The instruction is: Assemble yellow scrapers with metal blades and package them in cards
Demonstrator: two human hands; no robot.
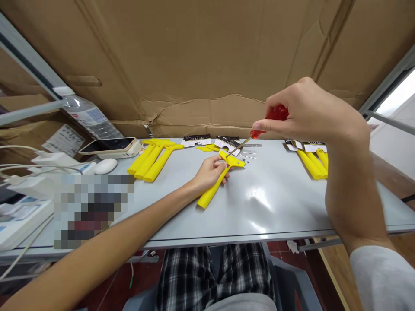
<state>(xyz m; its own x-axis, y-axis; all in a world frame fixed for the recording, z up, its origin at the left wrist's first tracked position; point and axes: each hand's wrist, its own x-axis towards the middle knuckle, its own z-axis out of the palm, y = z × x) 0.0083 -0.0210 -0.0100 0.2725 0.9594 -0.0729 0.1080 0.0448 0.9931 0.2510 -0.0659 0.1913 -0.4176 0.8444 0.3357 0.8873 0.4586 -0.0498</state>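
My left hand (209, 173) is closed around the neck of a yellow plastic scraper (212, 192), its handle slanting down toward the table's front edge. My right hand (298, 110), raised above the table, grips the red handle of a screwdriver (278, 113). The screwdriver's thin shaft slopes down to the left and its tip meets the scraper's wide head. Small screws (245, 163) lie scattered just right of that head. Behind them are thin metal blades (249, 154) and black-and-white packaging cards (227, 143). Yellow flat pieces (207, 148) lie beside the cards.
Several yellow scrapers (152, 162) lie left of centre, and more scrapers (313, 163) with cards are at the right. A phone (108, 146), a white mouse (105, 166), a plastic bottle (92, 116) and white chargers with cables (52, 164) crowd the left. Cardboard (207, 65) stands behind the table.
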